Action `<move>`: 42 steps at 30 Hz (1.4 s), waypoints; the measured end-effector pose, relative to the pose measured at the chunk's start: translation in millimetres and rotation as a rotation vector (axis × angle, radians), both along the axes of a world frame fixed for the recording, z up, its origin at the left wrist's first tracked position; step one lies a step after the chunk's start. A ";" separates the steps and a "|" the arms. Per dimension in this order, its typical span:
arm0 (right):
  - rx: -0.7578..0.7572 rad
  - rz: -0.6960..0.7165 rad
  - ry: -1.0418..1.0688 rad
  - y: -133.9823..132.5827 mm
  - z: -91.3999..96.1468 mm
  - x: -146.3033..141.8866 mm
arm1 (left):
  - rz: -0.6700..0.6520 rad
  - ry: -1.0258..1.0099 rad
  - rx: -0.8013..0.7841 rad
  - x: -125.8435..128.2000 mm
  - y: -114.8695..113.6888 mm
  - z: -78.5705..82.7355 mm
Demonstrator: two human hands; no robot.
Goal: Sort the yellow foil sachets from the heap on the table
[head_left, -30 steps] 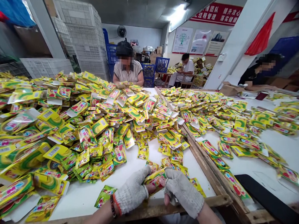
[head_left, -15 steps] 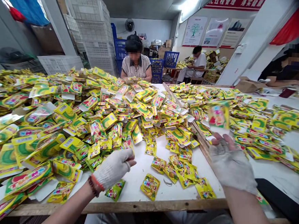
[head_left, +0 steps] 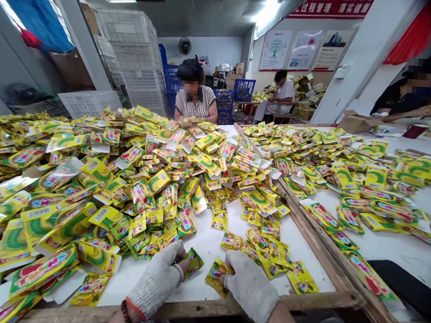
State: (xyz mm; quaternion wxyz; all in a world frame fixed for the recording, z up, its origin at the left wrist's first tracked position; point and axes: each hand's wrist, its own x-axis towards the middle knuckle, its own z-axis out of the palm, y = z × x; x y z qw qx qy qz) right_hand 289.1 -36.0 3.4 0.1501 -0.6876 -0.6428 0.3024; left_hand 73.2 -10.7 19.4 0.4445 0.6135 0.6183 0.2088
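Note:
My left hand (head_left: pixel 163 273), in a white knit glove with bare fingertips, pinches a small green sachet (head_left: pixel 194 262) just above the white tabletop. Close by on the right, my gloved right hand (head_left: pixel 249 284) has its fingers closed on the right edge of a yellow sachet (head_left: pixel 217 275). Beyond that hand lie several loose yellow sachets (head_left: pixel 277 252). A heap of green and yellow sachets (head_left: pixel 147 235) spreads behind my left hand, mixed into the pile of flat printed candy boxes (head_left: pixel 162 180).
A wooden strip (head_left: pixel 316 242) divides the table, and a wooden rail (head_left: pixel 197 312) edges its front. More boxes (head_left: pixel 348 217) lie right of the strip, near a black object (head_left: pixel 406 288). A co-worker (head_left: pixel 196 98) sits across the table; white crates (head_left: pixel 136 52) stand stacked behind.
My right hand has let go of a box beyond the wooden strip and come back left onto the yellow sachet. My left hand has picked up the green sachet.

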 end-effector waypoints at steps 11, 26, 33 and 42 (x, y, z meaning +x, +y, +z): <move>0.110 -0.049 0.397 4.7 9.5 14.3 | -0.042 -0.655 -0.094 51.2 -8.1 -13.3; 0.034 -0.148 0.575 5.7 -15.6 14.4 | -0.039 0.326 0.635 -6.0 24.0 14.1; 0.094 -0.272 0.586 9.6 -17.3 6.3 | -0.083 0.682 0.723 -32.0 79.2 38.3; 0.045 -0.324 0.736 1.5 -17.1 24.1 | -0.011 0.439 0.617 61.4 121.7 15.4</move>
